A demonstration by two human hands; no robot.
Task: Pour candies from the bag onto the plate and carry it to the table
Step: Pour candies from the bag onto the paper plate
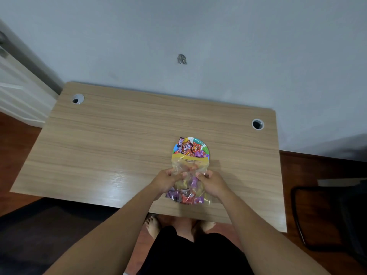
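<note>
A clear plastic bag (188, 187) with a yellow zip strip lies tilted on the wooden desk, its open mouth over the near rim of a small colourful plate (205, 148). Wrapped candies (188, 147) in purple, red and orange are piled on the plate, and several more sit in the bag's lower end. My left hand (166, 180) grips the bag's left side. My right hand (213, 182) grips its right side. Both hands pinch the bag around its middle, just short of the plate.
The wooden desk (119, 145) stands against a pale wall, with a cable hole at the back left (77, 99) and another at the back right (257, 124). A dark chair (327, 215) is at the right. My bare feet show below the desk's front edge.
</note>
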